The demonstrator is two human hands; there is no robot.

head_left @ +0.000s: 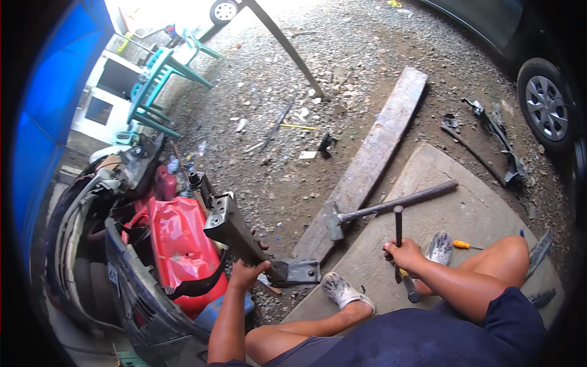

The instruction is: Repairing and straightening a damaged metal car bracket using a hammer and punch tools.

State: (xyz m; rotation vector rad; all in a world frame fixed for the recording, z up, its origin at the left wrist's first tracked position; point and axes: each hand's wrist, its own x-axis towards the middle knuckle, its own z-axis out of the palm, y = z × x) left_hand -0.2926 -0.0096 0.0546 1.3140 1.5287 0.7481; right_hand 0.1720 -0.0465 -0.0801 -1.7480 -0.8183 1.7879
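My left hand [247, 273] is closed around a long dark metal car-frame beam [235, 235]. The beam is tilted, its boxy end up and away, its flat flanged plate beside my left foot. My right hand [405, 257] grips a dark rod-like tool [398, 225] with a round end at the top. Below the fist a yellow part and a thick dark end show; whether this is one tool or two I cannot tell. Between the hands and farther off lies a sledgehammer [333, 221], its head on a wooden plank and its handle reaching over the concrete slab.
The weathered plank [385, 134] lies beside the concrete slab [440, 189]. An orange-handled screwdriver [463, 244] is near my right foot. Car bumpers [137, 287] and a crumpled red panel [183, 241] are piled at left. A post [287, 49], green chairs [156, 85] and a parked car's wheel [544, 104] stand beyond.
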